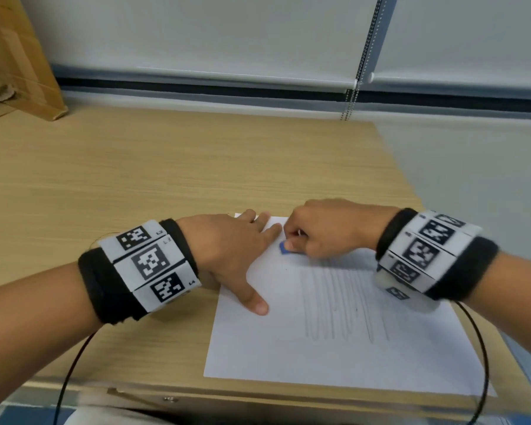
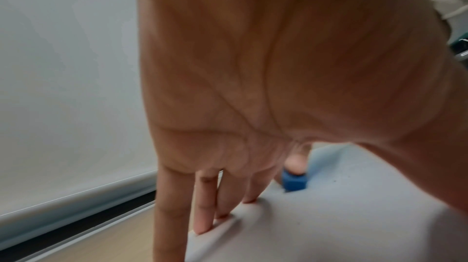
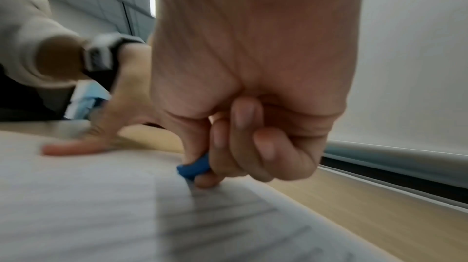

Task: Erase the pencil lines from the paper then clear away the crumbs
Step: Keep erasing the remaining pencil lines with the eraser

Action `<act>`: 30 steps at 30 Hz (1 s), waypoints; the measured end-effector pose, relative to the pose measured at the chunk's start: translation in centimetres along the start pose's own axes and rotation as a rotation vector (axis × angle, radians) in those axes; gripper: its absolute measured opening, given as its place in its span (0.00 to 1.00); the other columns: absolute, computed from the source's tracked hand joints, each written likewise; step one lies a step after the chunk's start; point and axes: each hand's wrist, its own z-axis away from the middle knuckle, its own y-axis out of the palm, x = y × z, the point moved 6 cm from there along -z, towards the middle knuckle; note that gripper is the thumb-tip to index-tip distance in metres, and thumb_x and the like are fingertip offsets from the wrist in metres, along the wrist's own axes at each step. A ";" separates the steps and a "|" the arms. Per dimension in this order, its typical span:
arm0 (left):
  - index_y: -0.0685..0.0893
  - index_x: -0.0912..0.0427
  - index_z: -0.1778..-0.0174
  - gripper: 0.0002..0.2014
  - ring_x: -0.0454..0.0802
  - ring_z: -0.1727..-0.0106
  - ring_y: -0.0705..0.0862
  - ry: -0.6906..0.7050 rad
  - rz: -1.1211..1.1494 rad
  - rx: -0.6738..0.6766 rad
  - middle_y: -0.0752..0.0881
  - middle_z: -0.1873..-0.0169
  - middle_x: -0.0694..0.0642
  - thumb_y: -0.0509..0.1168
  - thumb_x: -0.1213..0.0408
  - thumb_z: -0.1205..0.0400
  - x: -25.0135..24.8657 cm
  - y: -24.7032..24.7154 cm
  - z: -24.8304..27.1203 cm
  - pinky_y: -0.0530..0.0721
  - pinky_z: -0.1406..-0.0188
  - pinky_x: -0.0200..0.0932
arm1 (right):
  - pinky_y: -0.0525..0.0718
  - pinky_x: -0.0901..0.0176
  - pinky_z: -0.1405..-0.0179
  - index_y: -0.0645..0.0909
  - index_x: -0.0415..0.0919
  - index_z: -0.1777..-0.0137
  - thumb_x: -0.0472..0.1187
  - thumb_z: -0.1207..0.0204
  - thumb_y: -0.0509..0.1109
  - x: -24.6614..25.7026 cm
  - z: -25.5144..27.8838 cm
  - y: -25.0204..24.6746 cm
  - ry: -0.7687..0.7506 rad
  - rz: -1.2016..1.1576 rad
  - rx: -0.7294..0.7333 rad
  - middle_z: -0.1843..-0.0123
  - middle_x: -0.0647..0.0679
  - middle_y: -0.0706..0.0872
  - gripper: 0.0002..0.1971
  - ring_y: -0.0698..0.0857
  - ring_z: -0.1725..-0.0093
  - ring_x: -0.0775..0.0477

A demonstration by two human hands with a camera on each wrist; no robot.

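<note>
The eraser (image 1: 285,248) is a small blue block, pinched between the thumb and curled fingers of the right hand (image 1: 328,228), with only its lower corner showing below the fingertips. That corner meets the paper (image 1: 288,348) near the sheet's far edge, just beyond the top of the pencil lines (image 1: 344,302), which run from under the grip back toward the person. The block looks light and rubbery, so it should give a little under pressure and drag on the sheet; a hold low on its sides, close to the working end, likely keeps it from bending or rolling out of the pinch.

The paper is a single thin sheet, limp and prone to sliding or creasing under the rubbing. Just to the left of the grip, the left hand (image 1: 227,250) lies flat with straight, spread fingers pressing the sheet down on the desk (image 1: 135,179), its thumb reaching back toward the person. In the left wrist view the paper buckles slightly at the fingertips (image 2: 202,228).

No crumbs can be made out.
</note>
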 end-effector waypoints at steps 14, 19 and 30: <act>0.29 0.50 0.16 0.66 0.53 0.14 0.39 -0.001 0.005 0.022 0.32 0.16 0.54 0.69 0.28 0.33 0.0 0.1 0.0 0.60 0.21 0.52 | 0.71 0.57 0.71 0.78 0.45 0.65 0.53 0.19 0.62 -1.0 0.0 -0.2 0.011 0.012 -0.017 0.70 0.51 0.79 0.17 0.78 0.67 0.45; 0.29 0.51 0.16 0.66 0.53 0.15 0.39 0.001 0.005 0.030 0.32 0.16 0.54 0.69 0.28 0.33 0.0 0.2 -0.1 0.61 0.21 0.53 | 0.78 0.53 0.65 0.81 0.44 0.65 0.55 0.21 0.66 -0.6 0.1 0.2 -0.018 -0.052 0.125 0.69 0.52 0.82 0.17 0.79 0.68 0.48; 0.29 0.50 0.17 0.66 0.53 0.15 0.38 0.003 0.006 0.032 0.31 0.16 0.55 0.69 0.28 0.33 0.0 0.3 -0.2 0.59 0.21 0.52 | 0.76 0.53 0.68 0.79 0.43 0.72 0.55 0.23 0.69 -2.3 -1.2 -0.1 -0.036 -0.125 0.073 0.75 0.52 0.77 0.21 0.74 0.72 0.49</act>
